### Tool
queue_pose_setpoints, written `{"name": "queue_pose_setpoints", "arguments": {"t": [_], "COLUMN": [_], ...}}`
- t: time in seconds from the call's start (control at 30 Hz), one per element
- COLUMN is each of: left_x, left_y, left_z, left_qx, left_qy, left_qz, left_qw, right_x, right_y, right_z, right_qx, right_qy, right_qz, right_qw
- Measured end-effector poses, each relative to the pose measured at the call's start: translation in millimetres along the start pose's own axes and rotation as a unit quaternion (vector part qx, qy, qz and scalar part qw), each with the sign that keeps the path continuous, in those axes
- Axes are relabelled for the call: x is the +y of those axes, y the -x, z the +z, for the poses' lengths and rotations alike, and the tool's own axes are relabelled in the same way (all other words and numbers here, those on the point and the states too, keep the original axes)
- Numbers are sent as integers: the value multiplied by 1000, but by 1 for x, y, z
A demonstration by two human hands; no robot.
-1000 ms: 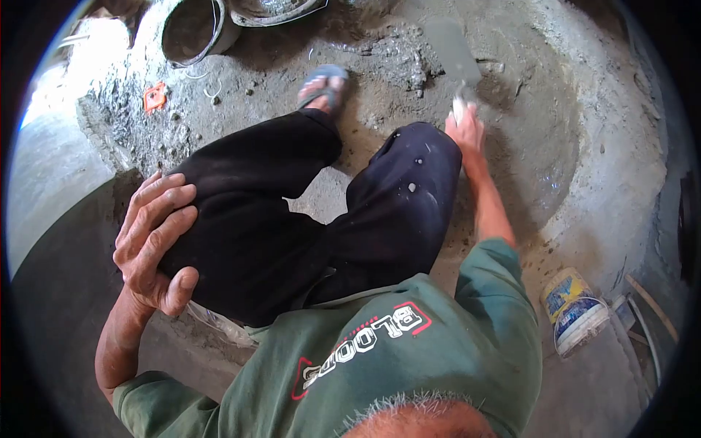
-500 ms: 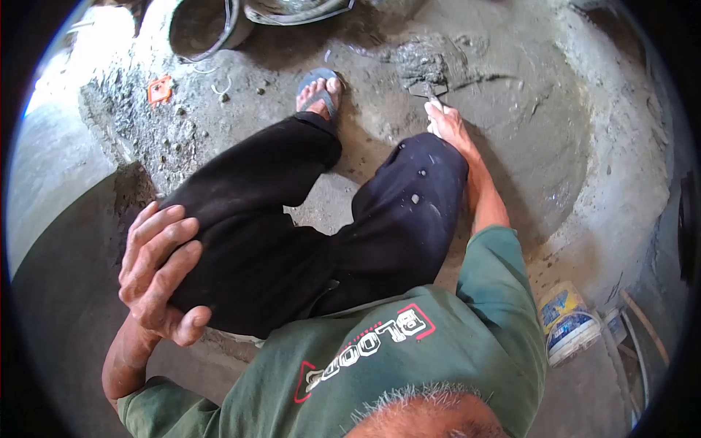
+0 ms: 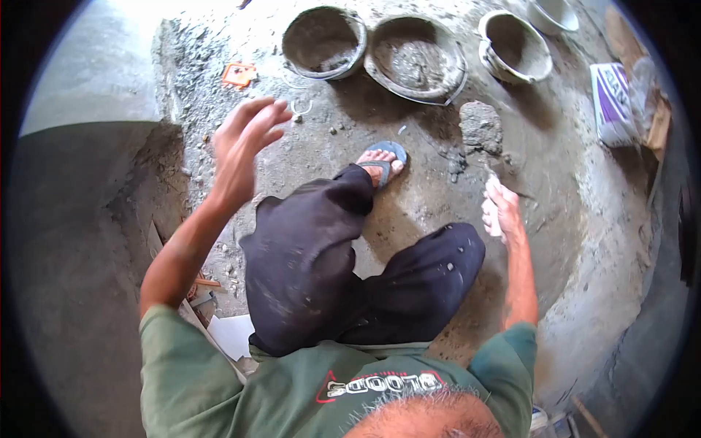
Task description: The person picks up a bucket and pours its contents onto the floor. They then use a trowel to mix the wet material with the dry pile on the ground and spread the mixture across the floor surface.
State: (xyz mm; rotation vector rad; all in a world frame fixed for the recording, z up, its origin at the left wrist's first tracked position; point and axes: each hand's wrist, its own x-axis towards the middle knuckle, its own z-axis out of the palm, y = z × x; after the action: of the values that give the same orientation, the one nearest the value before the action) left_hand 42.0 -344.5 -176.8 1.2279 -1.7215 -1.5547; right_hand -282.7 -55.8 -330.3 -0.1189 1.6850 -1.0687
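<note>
My right hand (image 3: pixel 501 209) is closed round the handle of a trowel (image 3: pixel 489 165). On the trowel, and hiding its blade, sits a thick lump of grey mortar (image 3: pixel 481 128). Smaller clumps lie on the wet floor beside it. My left hand (image 3: pixel 248 142) is raised in the air with its fingers apart, holding nothing, at the upper left. Nearest to it is an orange plastic piece (image 3: pixel 238 74) lying on the rough ground.
At the top stand a dark bucket (image 3: pixel 290 42), a wide basin (image 3: pixel 456 64) with wet mortar inside, another bucket (image 3: pixel 542 67) and a pale container (image 3: pixel 561 17). A white and purple bag (image 3: pixel 613 104) leans at the right. My sandalled foot (image 3: pixel 382 162) is on the floor.
My left hand has risen from my knee. My right hand has moved right, and the trowel now carries a large mortar lump. The view has shifted, showing the buckets and the bag.
</note>
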Motion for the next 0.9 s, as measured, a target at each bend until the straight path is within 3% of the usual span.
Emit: {"name": "queue_pose_setpoints", "arguments": {"t": [0.1,0.17,0.27,0.4,0.47,0.53,0.6,0.67,0.7,0.73,0.8,0.87,0.9], "left_x": [-93,-132,-156,-197,-219,-216,-213,-211,-202,-201,-201,-207,-255], "left_y": [-98,-144,-184,-230,-247,-247,-243,-233,-222,-215,-193,-177,-190], "left_z": [-6,5,41,64,63,57,50,40,34,23,0,-12,-39], "left_qx": [51,79,88,130,182,196,192,200,195,189,165,137,139], "left_qy": [78,168,217,340,429,449,406,351,323,296,269,229,234], "left_qz": [-199,-270,-308,-314,-233,-248,-213,-231,-229,-225,-220,-222,-232], "left_qw": [976,945,922,877,854,836,868,885,897,909,923,938,934], "right_x": [-50,-83,-130,-162,-169,-169,-162,-154,-152,-149,-151,-128,-112], "right_y": [15,19,12,-38,-62,-97,-125,-147,-142,-136,-118,-122,-122], "right_z": [20,39,81,147,187,222,254,284,291,301,304,310,314], "right_qx": [-14,-49,-103,-162,-164,-151,-101,-2,-4,30,-33,-13,27], "right_qy": [16,40,40,43,61,162,313,534,525,558,627,618,593], "right_qz": [-18,-72,-116,-143,-164,-177,-285,-477,-349,-304,-297,-361,-397], "right_qw": [1000,995,987,975,971,959,900,699,776,771,719,699,700]}}
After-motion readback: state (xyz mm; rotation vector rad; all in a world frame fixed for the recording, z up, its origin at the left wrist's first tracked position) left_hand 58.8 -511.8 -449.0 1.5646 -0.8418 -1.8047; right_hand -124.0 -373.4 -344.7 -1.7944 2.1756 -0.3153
